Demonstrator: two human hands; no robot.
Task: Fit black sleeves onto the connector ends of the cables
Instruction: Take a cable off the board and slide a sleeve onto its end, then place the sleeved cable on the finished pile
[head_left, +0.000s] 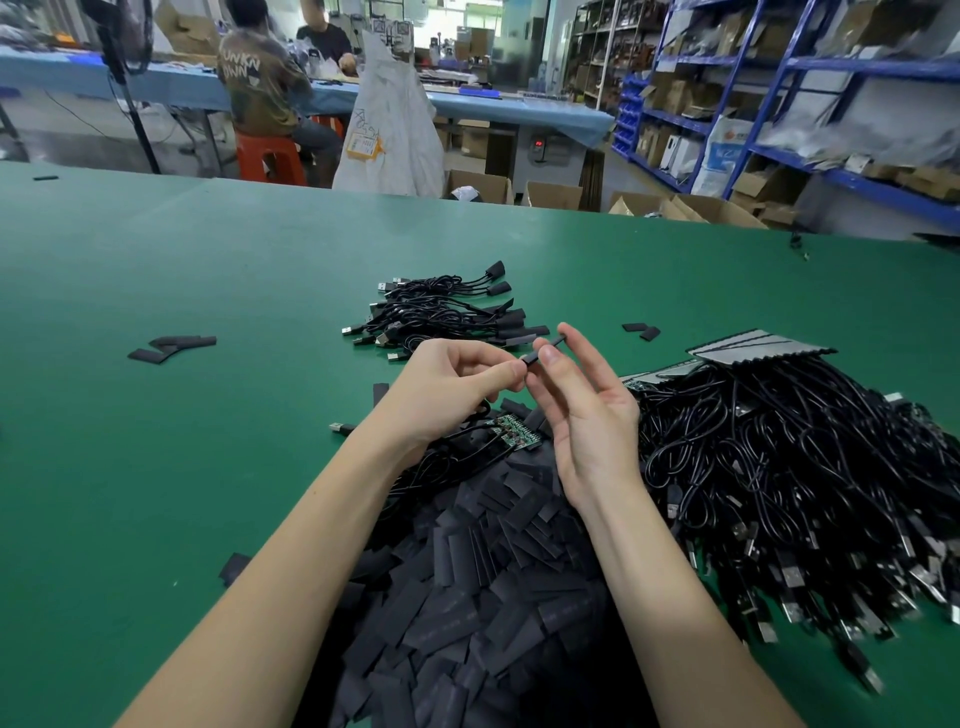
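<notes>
Bright, even overhead light fills the room, with only soft shadows under the forearms on the green desk (156, 441). Wide-angle distortion bends the frame edges; the blue shelving (779, 104) at upper right is smeared by motion blur.

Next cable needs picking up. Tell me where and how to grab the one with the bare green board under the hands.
Pinch the green circuit board by its long edges, coming from above; it lies flat, exposed on the sleeve pile, and is stiffer than its looped cable.
</notes>
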